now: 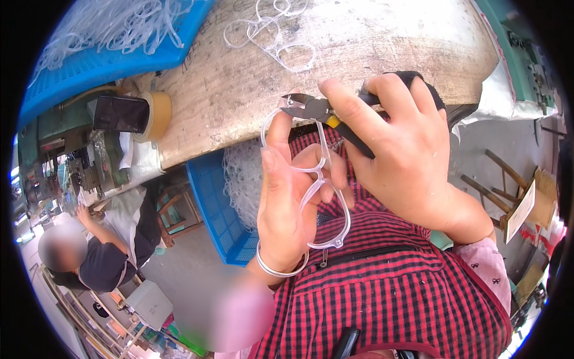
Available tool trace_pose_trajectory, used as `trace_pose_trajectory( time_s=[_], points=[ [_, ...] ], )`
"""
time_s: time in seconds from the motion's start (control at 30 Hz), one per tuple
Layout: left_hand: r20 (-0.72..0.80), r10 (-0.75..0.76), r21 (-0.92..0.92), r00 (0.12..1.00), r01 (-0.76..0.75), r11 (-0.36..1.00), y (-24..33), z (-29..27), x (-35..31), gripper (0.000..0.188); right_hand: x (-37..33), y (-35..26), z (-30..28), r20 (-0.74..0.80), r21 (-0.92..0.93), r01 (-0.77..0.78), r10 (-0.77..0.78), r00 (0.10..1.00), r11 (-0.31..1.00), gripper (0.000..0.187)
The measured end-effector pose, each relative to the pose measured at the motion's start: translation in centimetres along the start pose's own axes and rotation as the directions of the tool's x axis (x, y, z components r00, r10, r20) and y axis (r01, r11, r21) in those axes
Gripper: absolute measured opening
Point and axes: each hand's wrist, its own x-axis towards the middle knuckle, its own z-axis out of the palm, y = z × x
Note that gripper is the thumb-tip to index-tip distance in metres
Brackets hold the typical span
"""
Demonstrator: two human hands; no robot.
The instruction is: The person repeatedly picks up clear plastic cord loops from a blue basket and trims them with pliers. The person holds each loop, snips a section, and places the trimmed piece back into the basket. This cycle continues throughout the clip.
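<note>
Head view: your left fingers (pixel 278 130) clamp the clear glasses frame (pixel 319 175) near the desk (pixel 203 99); your right fingers (pixel 354 109) are wrapped round the cutters (pixel 317 109), blades parted beside the frame's upper rim.

One head view, left camera of a side-by-side pair, wide fisheye, upright and unmirrored. Looks from above the hands, steeply down and somewhat forward. Left hand (pixel 282 200) and right hand (pixel 399 143) sit near mid-picture, large, so close range. On the near side of the hands, the wearer's checked apron (pixel 359 287) fills much of the lower part, seen from above down its front. Past the hands, worktable (pixel 371 45) runs to the upper edge. Width takes in a co-worker (pixel 107 260) well left of the left hand and a wooden stool (pixel 543 197) well right of the right hand, both small, farther off, near the bent rim
</note>
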Motion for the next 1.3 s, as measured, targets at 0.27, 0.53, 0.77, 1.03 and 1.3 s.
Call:
trace_pose_trajectory(
  time_s=[0.27, 0.53, 0.77, 1.03, 1.3],
  points=[
    [0.143, -0.306, 0.41, 0.941, 0.225, 0.884, 2.3, -6.3, -1.7, 0.07, -0.7, 3.7, 0.3, 0.207, 0.375, 0.044, -0.13, 0.97, 0.926, 0.051],
    [0.53, 0.47, 0.841, 0.705, -0.365, -0.4, 9.4, -11.0, 5.9, 0.024, -5.1, 5.7, 0.8, 0.469, 0.709, -0.469, 0.145, 0.871, 0.527, 0.05],
    [0.912, 0.098, 0.372, 0.4, -0.698, -0.612, 7.5, -11.9, 23.0, 0.029, -6.1, 4.1, 0.4, 0.553, 0.716, -0.512, 0.062, 0.831, 0.475, 0.055],
    [0.512, 0.525, -0.093, 0.68, -0.563, 0.821, 7.1, -8.6, 13.1, 0.04, -7.7, 6.3, 1.4, 0.545, 0.716, -0.585, 0.219, 0.809, 0.38, 0.051],
    [0.387, 0.299, -0.549, 0.872, -0.042, 0.835, 1.5, -4.2, 8.6, 0.082, -0.9, 3.9, -0.5, 0.109, 0.213, 0.276, -0.304, 0.947, 0.937, 0.065]
  ],
)
